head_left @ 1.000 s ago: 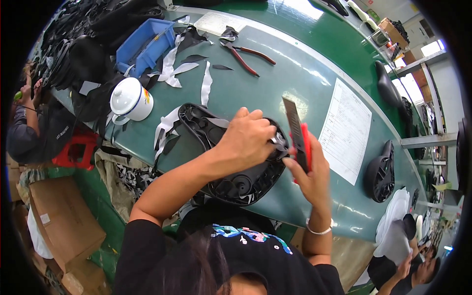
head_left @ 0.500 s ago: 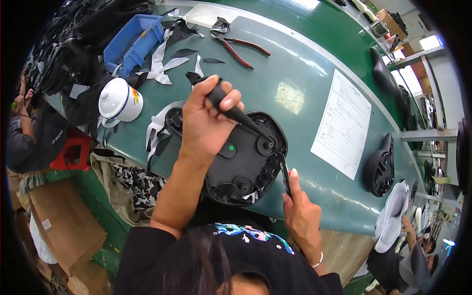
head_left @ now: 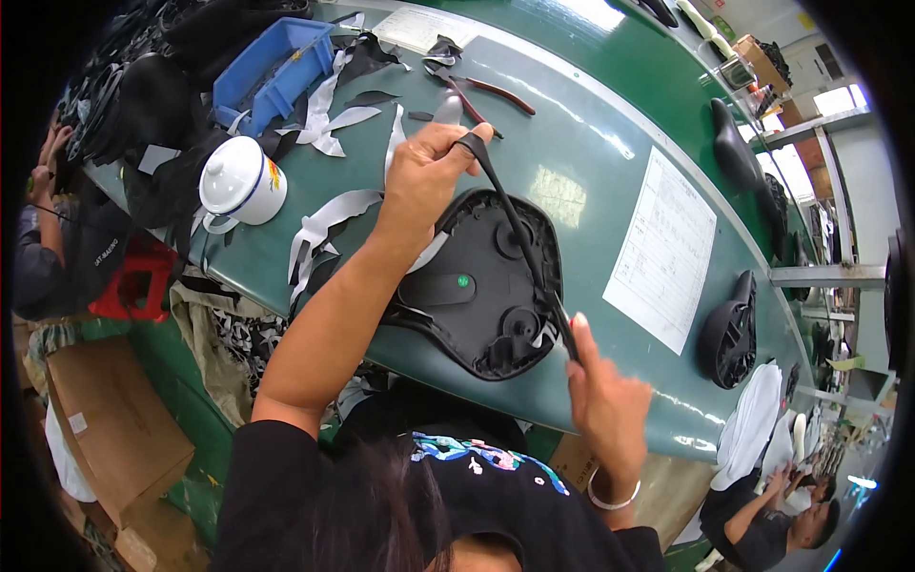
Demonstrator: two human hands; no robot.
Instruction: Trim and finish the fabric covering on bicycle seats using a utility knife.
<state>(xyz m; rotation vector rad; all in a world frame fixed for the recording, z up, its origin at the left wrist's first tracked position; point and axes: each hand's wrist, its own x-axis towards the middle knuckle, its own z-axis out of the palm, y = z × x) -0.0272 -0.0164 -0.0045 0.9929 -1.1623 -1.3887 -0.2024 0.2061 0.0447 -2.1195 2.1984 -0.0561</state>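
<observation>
A printed sheet lies on the surface. Left grip, raised, pinches a black strip; right grip, lower, holds a knife.

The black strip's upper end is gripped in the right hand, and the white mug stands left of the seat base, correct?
No: the head view shows the left hand gripping that end of the black strip; the white mug is left of the seat base.

Mug left of saddle, paper right
</observation>
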